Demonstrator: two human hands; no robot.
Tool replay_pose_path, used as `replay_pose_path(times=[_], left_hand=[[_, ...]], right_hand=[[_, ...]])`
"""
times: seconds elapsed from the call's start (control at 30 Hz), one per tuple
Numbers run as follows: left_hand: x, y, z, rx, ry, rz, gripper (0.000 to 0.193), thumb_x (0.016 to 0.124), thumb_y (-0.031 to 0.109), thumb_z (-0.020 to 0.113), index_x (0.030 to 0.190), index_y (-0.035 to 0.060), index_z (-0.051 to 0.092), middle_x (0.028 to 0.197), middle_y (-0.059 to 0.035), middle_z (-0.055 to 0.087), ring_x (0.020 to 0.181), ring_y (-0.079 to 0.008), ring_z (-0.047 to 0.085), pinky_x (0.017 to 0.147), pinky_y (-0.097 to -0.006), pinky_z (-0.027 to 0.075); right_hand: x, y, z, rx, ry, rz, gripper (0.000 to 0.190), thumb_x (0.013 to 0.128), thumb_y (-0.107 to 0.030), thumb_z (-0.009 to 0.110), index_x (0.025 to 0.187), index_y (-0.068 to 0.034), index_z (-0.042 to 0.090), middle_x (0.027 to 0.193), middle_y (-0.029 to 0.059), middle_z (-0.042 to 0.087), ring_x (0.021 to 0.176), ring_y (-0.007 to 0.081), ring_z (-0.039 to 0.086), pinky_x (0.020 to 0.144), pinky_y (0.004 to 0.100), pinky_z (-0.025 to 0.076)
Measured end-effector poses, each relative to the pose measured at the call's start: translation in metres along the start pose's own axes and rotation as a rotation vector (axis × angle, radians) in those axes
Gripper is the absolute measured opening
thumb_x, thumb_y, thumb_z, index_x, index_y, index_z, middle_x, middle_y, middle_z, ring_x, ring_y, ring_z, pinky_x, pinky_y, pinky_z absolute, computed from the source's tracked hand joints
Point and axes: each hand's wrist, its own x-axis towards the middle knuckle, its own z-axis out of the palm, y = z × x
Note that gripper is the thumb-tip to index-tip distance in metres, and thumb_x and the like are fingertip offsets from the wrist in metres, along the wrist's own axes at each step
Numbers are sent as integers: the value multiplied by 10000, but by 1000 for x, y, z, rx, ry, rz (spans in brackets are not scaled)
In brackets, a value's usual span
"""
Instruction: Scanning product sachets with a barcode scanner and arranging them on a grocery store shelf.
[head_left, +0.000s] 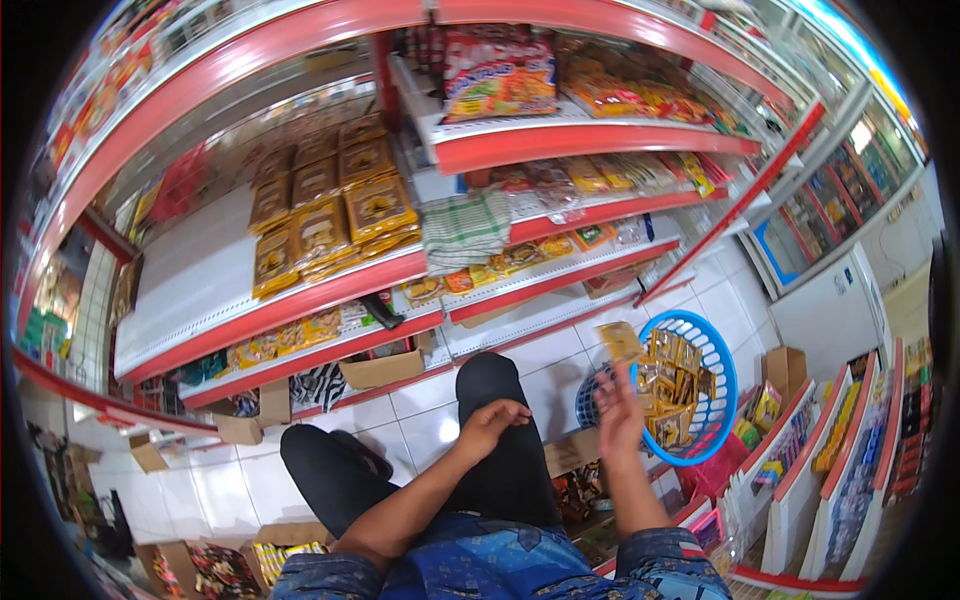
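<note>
My right hand (619, 420) is raised beside the near left rim of a blue plastic basket (726, 382). A small gold-brown packet (621, 342) is at its fingertips, blurred. Similar packets (667, 390) fill much of the basket. Over my bent knee, my left hand (491, 429) has its fingers loosely bent, with nothing visible in it. Before me, gold-brown packets (322, 225) stand in stacked rows on a white shelf with a red edge (195, 262). To their right, a green-and-white checked cloth (465, 225) hangs over the shelf edge.
Lower shelves hold yellow snack packets (517, 259). A black handle-like object (382, 309) juts from one. Open cardboard boxes (382, 369) stand under the shelving; another box (577, 454) lies between my leg and right arm. Slanted display racks (817, 450) are at right.
</note>
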Motion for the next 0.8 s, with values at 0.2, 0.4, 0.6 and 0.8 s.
replay_pose_path(times=[0.2,0.4,0.6,0.8], left_hand=[[-69,20,-73,-950,89,-171,709,991,572,466,1418,7,421,1357,-189,556,1220,-311,586,1027,-503,484],[-158,-58,-135,-473,562,-567,476,958,337,654,1292,9,569,1109,-96,701,1012,-199,684,939,-352,517],[-127,-75,-142,-242,547,-399,418,944,325,673,1207,3,630,1025,-86,715,900,-160,688,832,-314,536],[-131,-92,-144,-171,549,-406,348,943,259,670,1168,-6,650,988,-82,719,864,-153,688,838,-298,526]], right_hand=[[-90,79,74,-479,-700,501,396,958,-94,583,1346,-15,585,1438,100,525,1239,197,551,1017,345,446],[-39,83,139,-1087,-898,-462,253,884,-90,676,1120,-2,644,1177,193,653,1142,333,609,1005,396,463],[71,0,275,-1381,-563,-1261,474,818,-187,737,1239,-24,596,1326,192,561,1223,423,512,1072,527,358],[128,6,268,-1721,-604,-1241,566,772,-245,766,1278,-61,592,1283,159,609,1173,341,579,1114,517,354]])
